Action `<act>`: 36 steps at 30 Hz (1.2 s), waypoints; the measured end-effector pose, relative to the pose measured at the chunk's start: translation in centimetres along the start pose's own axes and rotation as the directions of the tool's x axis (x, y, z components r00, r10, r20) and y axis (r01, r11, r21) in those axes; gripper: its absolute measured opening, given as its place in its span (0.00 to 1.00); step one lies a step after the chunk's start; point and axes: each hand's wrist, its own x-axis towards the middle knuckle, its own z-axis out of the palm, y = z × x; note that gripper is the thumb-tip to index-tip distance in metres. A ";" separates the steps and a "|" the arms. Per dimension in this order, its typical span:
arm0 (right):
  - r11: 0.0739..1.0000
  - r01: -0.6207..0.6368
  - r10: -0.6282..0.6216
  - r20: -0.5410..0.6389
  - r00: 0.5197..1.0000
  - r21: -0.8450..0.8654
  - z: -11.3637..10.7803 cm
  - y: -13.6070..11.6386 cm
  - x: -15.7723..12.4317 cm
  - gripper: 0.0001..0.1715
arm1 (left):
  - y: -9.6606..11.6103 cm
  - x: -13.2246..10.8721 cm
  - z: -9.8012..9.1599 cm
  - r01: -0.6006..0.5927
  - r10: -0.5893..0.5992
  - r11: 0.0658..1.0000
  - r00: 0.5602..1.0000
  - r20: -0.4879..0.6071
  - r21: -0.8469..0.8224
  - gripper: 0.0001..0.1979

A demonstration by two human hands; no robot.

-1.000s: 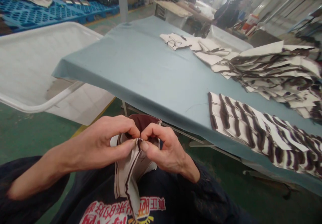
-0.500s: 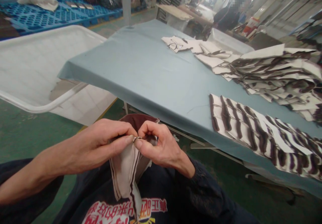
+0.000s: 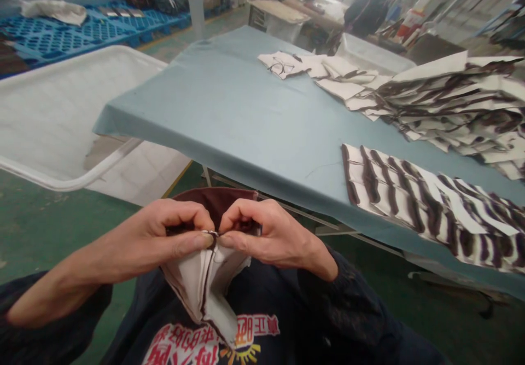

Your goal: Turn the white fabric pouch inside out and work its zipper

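Note:
Over my lap, my left hand and my right hand pinch the top edge of a cream fabric piece with dark brown trim. Thumbs and forefingers meet at one spot on its edge, around something small and metallic that I cannot make out. The piece hangs down between my hands onto my dark printed shirt. A dark brown part of the piece shows behind my fingers.
A table with a grey-blue cover stands ahead. On it lie a fanned row of cream and brown pieces, a tall pile of them and glasses. A white bin is left. A person stands far back.
Both hands have turned the fabric so its edge lies more level, and the hanging part has swung leftward. The pinch stays at the same spot.

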 end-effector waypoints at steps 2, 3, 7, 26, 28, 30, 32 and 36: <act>0.983 0.088 -0.101 -0.074 0.992 -0.159 0.1 0.2 -0.3 0.09 | -0.1 0.0 -0.2 -0.003 0.003 1.000 1.000 -0.006 0.011 0.15; 0.960 0.131 -0.161 -0.104 0.982 -0.246 0.2 0.3 -0.4 0.07 | -0.2 -0.1 -0.3 -0.004 0.004 1.000 1.000 -0.020 0.022 0.14; 0.835 0.241 -0.347 -0.135 0.928 -0.494 0.8 0.8 -0.7 0.06 | -0.1 0.0 -0.2 -0.018 0.025 0.995 0.997 -0.068 0.102 0.15; 0.653 0.123 -0.461 -0.264 0.847 -0.747 4.0 2.5 -1.3 0.11 | -0.9 0.3 2.0 0.125 -0.123 0.992 0.991 -0.054 0.031 0.19; 0.761 0.069 -0.339 -0.304 0.890 -0.645 4.1 2.7 -1.2 0.07 | -0.6 0.1 2.2 0.113 -0.108 0.990 0.992 -0.065 0.082 0.19; 0.846 0.012 -0.203 -0.301 0.932 -0.534 4.1 2.7 -1.1 0.05 | -0.7 -0.1 2.2 0.093 -0.084 0.981 0.995 -0.060 0.168 0.20; 0.898 -0.047 -0.077 -0.262 0.962 -0.437 4.0 2.6 -0.9 0.05 | -1.0 -0.4 2.1 0.069 -0.059 0.965 0.997 -0.048 0.255 0.19; 0.931 -0.167 0.108 -0.194 0.975 -0.324 3.9 1.9 -0.9 0.03 | -2.0 -0.7 2.1 0.060 -0.043 0.932 0.998 -0.055 0.357 0.17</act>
